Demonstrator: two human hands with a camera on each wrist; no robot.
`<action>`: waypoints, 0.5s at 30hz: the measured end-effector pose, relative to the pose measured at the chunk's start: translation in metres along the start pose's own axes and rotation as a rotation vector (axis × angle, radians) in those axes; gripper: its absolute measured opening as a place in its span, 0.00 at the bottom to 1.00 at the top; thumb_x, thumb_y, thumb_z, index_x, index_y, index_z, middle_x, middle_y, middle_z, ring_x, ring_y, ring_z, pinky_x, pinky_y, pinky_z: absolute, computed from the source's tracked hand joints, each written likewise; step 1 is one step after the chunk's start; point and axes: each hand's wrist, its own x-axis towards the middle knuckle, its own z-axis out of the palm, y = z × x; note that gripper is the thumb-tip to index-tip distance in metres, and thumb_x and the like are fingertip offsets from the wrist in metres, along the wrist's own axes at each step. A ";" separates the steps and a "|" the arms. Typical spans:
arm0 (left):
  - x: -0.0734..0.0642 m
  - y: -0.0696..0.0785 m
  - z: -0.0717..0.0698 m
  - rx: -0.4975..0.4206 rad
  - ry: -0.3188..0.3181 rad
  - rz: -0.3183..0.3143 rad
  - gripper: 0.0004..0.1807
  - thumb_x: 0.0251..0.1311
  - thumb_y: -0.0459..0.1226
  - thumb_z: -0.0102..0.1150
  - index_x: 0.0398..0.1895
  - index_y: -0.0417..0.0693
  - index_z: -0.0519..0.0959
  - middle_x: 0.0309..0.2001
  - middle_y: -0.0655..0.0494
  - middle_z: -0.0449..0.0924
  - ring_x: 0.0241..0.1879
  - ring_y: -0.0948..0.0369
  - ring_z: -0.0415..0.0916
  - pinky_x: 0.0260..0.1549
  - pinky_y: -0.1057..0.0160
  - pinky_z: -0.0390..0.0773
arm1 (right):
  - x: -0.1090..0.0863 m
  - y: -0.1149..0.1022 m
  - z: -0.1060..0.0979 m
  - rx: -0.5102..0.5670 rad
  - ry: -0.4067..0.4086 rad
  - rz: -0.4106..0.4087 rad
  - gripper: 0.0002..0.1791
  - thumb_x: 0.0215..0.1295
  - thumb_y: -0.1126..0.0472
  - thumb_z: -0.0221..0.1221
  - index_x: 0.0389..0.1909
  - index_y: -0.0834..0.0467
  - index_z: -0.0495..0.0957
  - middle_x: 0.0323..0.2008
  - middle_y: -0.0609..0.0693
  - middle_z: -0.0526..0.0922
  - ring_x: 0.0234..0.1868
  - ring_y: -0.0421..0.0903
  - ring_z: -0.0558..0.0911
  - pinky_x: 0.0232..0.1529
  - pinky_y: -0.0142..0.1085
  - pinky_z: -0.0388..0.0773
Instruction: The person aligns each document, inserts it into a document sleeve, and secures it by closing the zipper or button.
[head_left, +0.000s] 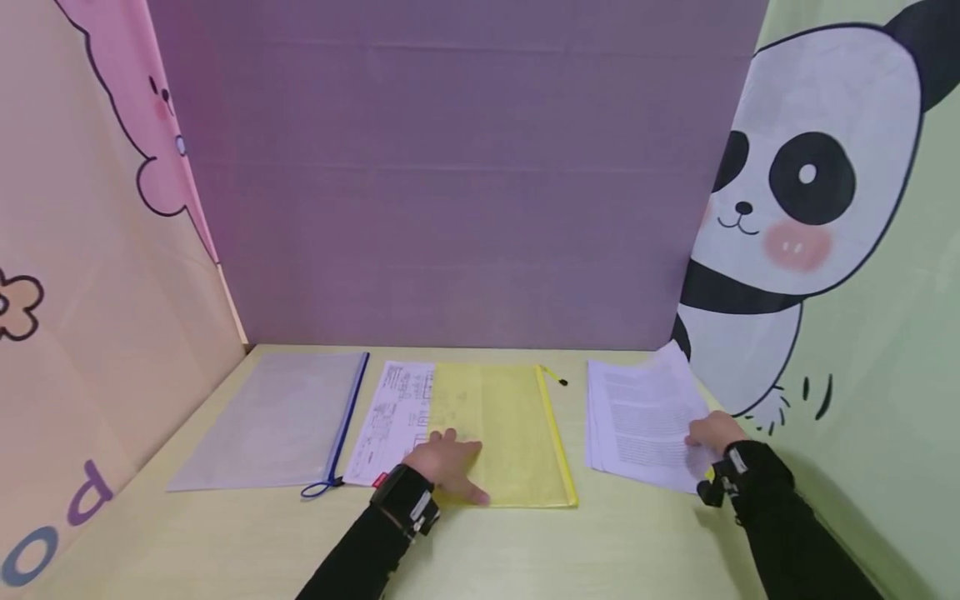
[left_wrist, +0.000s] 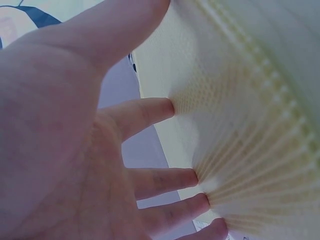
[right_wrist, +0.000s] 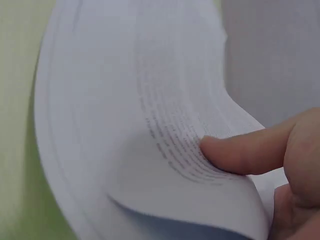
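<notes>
My left hand (head_left: 446, 465) rests with spread fingers on a yellow mesh zipper pouch (head_left: 517, 433) in the middle of the table. In the left wrist view the straight fingertips press into the mesh (left_wrist: 250, 125), which creases around them. A white sheet with printed text and drawings (head_left: 390, 417) shows along the pouch's left side, a small red mark at its lower corner. To the right, my right hand (head_left: 716, 433) pinches the right edge of a stack of printed sheets (head_left: 637, 417). Its thumb (right_wrist: 240, 152) lies on the top page, and the paper (right_wrist: 100, 125) bends up in the right wrist view.
A pale see-through zipper pouch (head_left: 262, 425) with a blue zipper lies at the left of the table (head_left: 525, 554). A purple panel (head_left: 465, 183) stands along the back edge, with printed side walls left and right. The right wall, bearing a panda (head_left: 810, 250), is close beside the sheets.
</notes>
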 end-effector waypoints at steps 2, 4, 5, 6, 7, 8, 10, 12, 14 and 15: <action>0.000 0.000 0.000 0.006 0.000 0.000 0.49 0.48 0.63 0.73 0.72 0.53 0.72 0.67 0.39 0.69 0.63 0.42 0.67 0.56 0.39 0.75 | -0.003 -0.004 -0.002 0.079 -0.008 0.029 0.31 0.59 0.63 0.59 0.51 0.87 0.64 0.48 0.77 0.71 0.45 0.63 0.72 0.49 0.50 0.76; 0.001 0.000 0.000 0.013 0.000 0.000 0.49 0.48 0.63 0.73 0.72 0.53 0.72 0.67 0.39 0.69 0.62 0.42 0.67 0.56 0.39 0.75 | -0.007 -0.007 -0.003 0.137 -0.020 0.042 0.36 0.58 0.63 0.63 0.55 0.88 0.62 0.53 0.79 0.68 0.49 0.66 0.71 0.55 0.54 0.74; 0.001 0.000 0.000 0.017 -0.001 0.001 0.49 0.48 0.64 0.73 0.72 0.53 0.72 0.66 0.40 0.70 0.62 0.43 0.67 0.56 0.39 0.75 | -0.009 -0.008 -0.003 0.170 -0.029 0.054 0.39 0.57 0.62 0.65 0.57 0.88 0.60 0.54 0.80 0.67 0.51 0.66 0.71 0.58 0.55 0.73; 0.002 0.000 0.001 0.018 -0.001 0.002 0.49 0.48 0.64 0.73 0.72 0.53 0.72 0.66 0.40 0.70 0.62 0.43 0.67 0.56 0.39 0.75 | -0.010 -0.008 -0.002 0.209 -0.038 0.067 0.41 0.56 0.62 0.67 0.59 0.88 0.60 0.57 0.80 0.66 0.52 0.67 0.70 0.61 0.56 0.71; 0.002 0.000 0.001 0.019 -0.001 0.003 0.49 0.48 0.64 0.73 0.72 0.53 0.72 0.66 0.40 0.70 0.62 0.43 0.67 0.55 0.39 0.75 | -0.011 -0.008 -0.002 0.268 -0.057 0.088 0.44 0.57 0.62 0.67 0.63 0.88 0.57 0.61 0.81 0.63 0.56 0.69 0.69 0.65 0.57 0.68; 0.002 -0.001 0.001 0.017 -0.002 0.005 0.49 0.48 0.63 0.73 0.72 0.53 0.72 0.66 0.40 0.70 0.62 0.43 0.67 0.55 0.39 0.75 | -0.011 -0.008 -0.001 0.320 -0.076 0.105 0.47 0.57 0.62 0.67 0.65 0.88 0.54 0.64 0.81 0.60 0.59 0.69 0.67 0.68 0.56 0.65; 0.002 -0.001 0.002 0.017 -0.002 0.007 0.49 0.49 0.64 0.73 0.72 0.53 0.72 0.66 0.40 0.70 0.61 0.43 0.67 0.55 0.40 0.75 | -0.009 -0.006 0.000 0.433 -0.140 0.145 0.48 0.63 0.63 0.63 0.69 0.87 0.45 0.68 0.81 0.54 0.61 0.68 0.66 0.69 0.55 0.64; 0.002 -0.002 0.002 0.013 0.000 0.009 0.48 0.49 0.63 0.73 0.72 0.53 0.72 0.66 0.39 0.70 0.61 0.43 0.67 0.55 0.40 0.76 | -0.007 -0.005 0.002 0.520 -0.191 0.168 0.42 0.68 0.66 0.58 0.70 0.85 0.46 0.64 0.80 0.62 0.58 0.65 0.71 0.65 0.53 0.70; 0.002 -0.001 0.002 0.014 0.001 0.011 0.48 0.49 0.63 0.73 0.72 0.53 0.72 0.66 0.39 0.70 0.61 0.43 0.67 0.54 0.39 0.76 | -0.005 -0.004 0.002 0.555 -0.226 0.168 0.34 0.70 0.69 0.53 0.68 0.84 0.50 0.54 0.75 0.73 0.49 0.60 0.78 0.56 0.50 0.77; 0.001 -0.001 0.001 0.014 0.001 0.011 0.48 0.49 0.63 0.73 0.72 0.53 0.72 0.66 0.39 0.70 0.61 0.43 0.67 0.54 0.39 0.76 | -0.006 -0.004 0.002 0.560 -0.240 0.162 0.31 0.71 0.70 0.51 0.66 0.84 0.52 0.49 0.72 0.76 0.45 0.58 0.79 0.52 0.49 0.78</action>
